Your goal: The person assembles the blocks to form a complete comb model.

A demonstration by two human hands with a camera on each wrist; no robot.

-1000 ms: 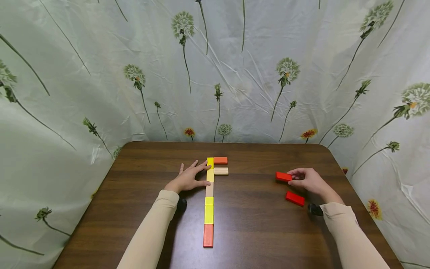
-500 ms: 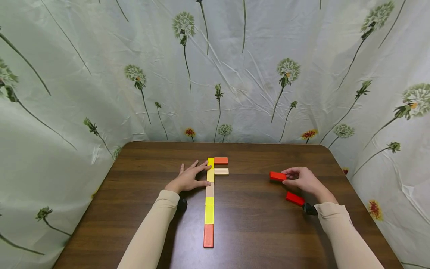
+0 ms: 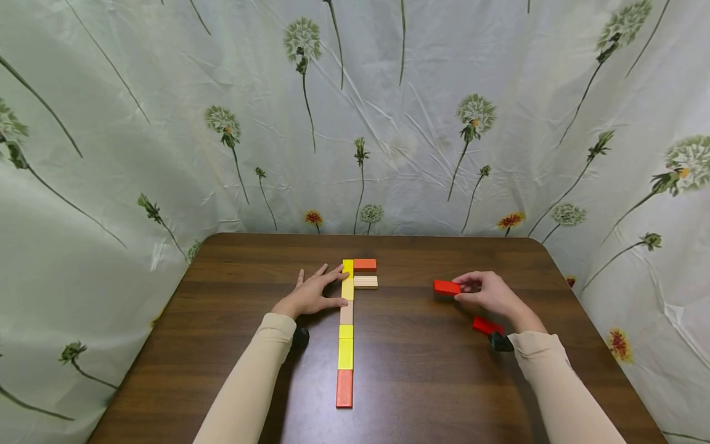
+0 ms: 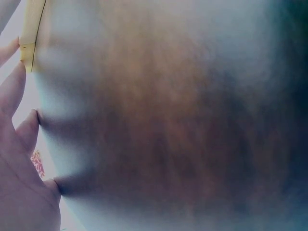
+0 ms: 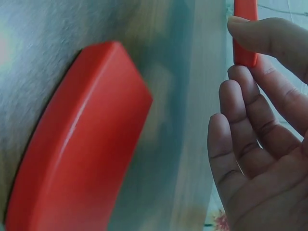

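My right hand point(image 3: 490, 296) pinches a red block point(image 3: 446, 287) by its right end, between thumb and fingertips. In the right wrist view the thumb lies across that block point(image 5: 246, 45), the other fingers loosely bent below. A second red block point(image 3: 487, 325) lies on the table under my right wrist, partly hidden by the wrist camera. My left hand point(image 3: 313, 293) is spread flat, its index finger on the yellow block point(image 3: 347, 266) at the top of a column and its thumb at the pale wooden block point(image 3: 346, 313). In the left wrist view, fingertips meet the column's yellow end point(image 4: 28, 50).
An orange-red block point(image 3: 365, 265) and a ridged pale block point(image 3: 365, 282) stick out rightward from the column's upper part. Lower down the column come yellow blocks point(image 3: 345, 353) and a red block point(image 3: 344, 388). The brown table point(image 3: 410, 382) ends at a flower-patterned curtain point(image 3: 410, 154).
My right hand has carried the pinched red block leftward and slightly away from me. Its wrist now overlaps the second red block. My left hand and the column have stayed in place.
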